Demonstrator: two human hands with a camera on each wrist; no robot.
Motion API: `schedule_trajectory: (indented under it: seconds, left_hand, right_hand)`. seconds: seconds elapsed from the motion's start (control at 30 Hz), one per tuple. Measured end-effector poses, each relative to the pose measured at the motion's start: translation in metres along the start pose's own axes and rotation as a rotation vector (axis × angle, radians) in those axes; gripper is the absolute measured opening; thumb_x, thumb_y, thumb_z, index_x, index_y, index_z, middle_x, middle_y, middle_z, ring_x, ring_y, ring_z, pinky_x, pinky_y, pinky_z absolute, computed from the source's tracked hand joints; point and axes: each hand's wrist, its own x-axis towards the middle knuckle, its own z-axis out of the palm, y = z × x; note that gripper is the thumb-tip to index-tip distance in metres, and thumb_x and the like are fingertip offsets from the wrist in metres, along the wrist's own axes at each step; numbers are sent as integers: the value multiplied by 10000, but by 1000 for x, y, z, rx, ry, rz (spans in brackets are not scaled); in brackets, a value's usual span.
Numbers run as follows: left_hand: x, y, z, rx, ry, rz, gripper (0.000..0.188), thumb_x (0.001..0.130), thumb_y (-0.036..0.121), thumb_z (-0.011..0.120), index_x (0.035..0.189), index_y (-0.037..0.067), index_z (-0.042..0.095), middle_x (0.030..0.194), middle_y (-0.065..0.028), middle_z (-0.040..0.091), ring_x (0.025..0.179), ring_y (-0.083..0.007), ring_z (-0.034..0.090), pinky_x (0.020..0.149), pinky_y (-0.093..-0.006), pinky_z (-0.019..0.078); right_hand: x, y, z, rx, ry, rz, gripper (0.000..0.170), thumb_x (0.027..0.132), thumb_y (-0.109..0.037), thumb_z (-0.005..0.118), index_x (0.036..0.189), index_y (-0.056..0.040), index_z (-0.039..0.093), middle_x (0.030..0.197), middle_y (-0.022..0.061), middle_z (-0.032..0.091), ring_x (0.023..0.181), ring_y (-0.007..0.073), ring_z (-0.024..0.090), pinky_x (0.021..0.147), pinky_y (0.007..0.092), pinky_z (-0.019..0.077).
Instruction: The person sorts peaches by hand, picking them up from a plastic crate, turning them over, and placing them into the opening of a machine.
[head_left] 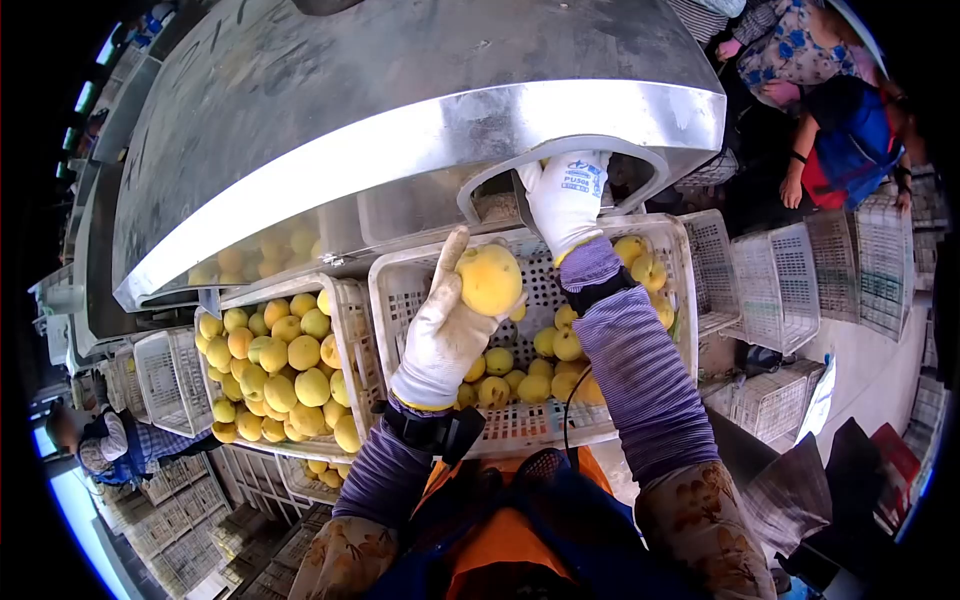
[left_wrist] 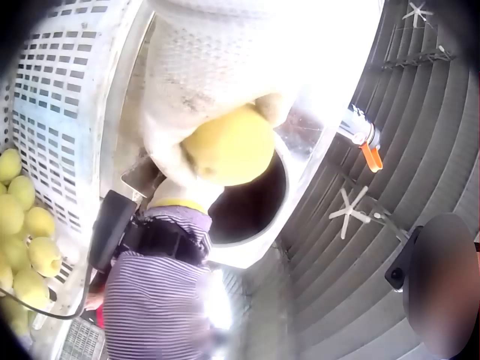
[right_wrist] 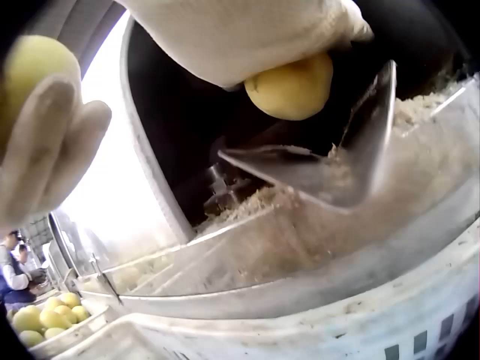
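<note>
My left hand (head_left: 447,335), in a white glove, grips a large yellow peach (head_left: 489,280) above a white plastic crate (head_left: 520,432). My gloved right hand (head_left: 568,195) reaches into the rounded opening (head_left: 655,178) of a metal machine, its fingertips hidden from the head view. The right wrist view shows a second peach (right_wrist: 291,88) held under that right hand, over a V-shaped metal trough (right_wrist: 330,180) with pale pulpy scraps around it. Several yellow peaches (head_left: 567,344) lie in the crate beneath my arms.
Left of me stands another crate heaped with peaches (head_left: 283,390). The machine's broad metal housing (head_left: 400,60) fills the space ahead. Stacked crates (head_left: 775,285) stand to the right, where a person in a blue vest (head_left: 860,140) works. Another person (head_left: 110,440) is at far left.
</note>
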Motion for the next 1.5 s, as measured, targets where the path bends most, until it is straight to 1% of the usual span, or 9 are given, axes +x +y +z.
schedule_trajectory:
  seconds: [0.17,0.37,0.5,0.77,0.93,1.07,1.13,1.23,1.5]
  left_hand:
    - [9,10,0,223,-159,170,780,789,27,634,1528,64,389,1508,-141,472,1382,-285,465,1170,-425,366]
    - [5,2,33,389,-238,275,709,913,252,562,1535,-9,344,1553,-161,404,1458,-288,356,1221,-415,245]
    - [7,-10,8,662,-83,439,650,1067,373,395,1572,-6,242,1604,-149,321,1496,-265,281,1216,-439,212]
    - [-15,-64,-162,1411,535,-58,659,943,350,640,1495,71,414,1563,-233,327,1437,-389,324,1167,-473,309]
    - [-24,-112,-200,2239,63,-644,765,854,446,673,1511,155,412,1547,-260,323,1425,-506,259,1129,-624,274]
    - [-20,-153,-207,2526,-436,-776,693,939,484,564,1535,182,381,1375,-182,518,1276,-425,473,1008,-696,358]
    - [-6,-151,-206,2409,-484,-929,720,986,546,478,1593,221,266,1448,-140,491,1313,-386,473,1041,-729,309]
    - [20,-142,-224,2213,-637,-1211,872,936,745,394,1615,240,186,1509,-145,460,1347,-374,472,1091,-667,321]
    - [16,-142,-251,2181,-397,-800,910,851,737,552,1493,109,405,1301,-207,612,1153,-362,630,955,-449,500]
  right_hand:
    - [-82,1,-32,902,287,-316,1046,767,-433,830,1517,51,285,1487,292,393,1381,391,429,1157,464,335]
    - [-149,-31,-22,985,137,-73,948,669,-203,872,1432,54,372,1379,266,504,1307,387,496,1112,465,397]
    - [-112,-18,-8,366,453,-60,734,744,-240,805,1317,50,449,1249,249,555,1237,447,521,1108,562,361]
    - [-19,17,56,133,693,-149,754,781,-369,802,1288,51,434,1262,239,515,1222,429,492,1088,633,294]
    - [-40,9,13,195,792,-377,619,818,-375,803,1158,59,519,1077,233,601,997,398,596,883,463,477]
    - [-147,37,107,-82,-147,-274,171,855,-213,686,981,-112,632,858,56,645,825,276,639,739,414,483]
    - [-166,61,188,-550,-964,-212,365,900,-251,613,1237,-112,619,1128,38,698,1055,268,658,920,486,482]
    - [-179,79,205,-899,-1334,-349,741,967,-386,600,1583,-109,294,1603,136,333,1409,365,402,1045,634,403]
    - [-171,132,296,-606,-1045,-272,517,904,-163,645,1402,-91,527,1372,142,562,1229,366,559,878,525,555]
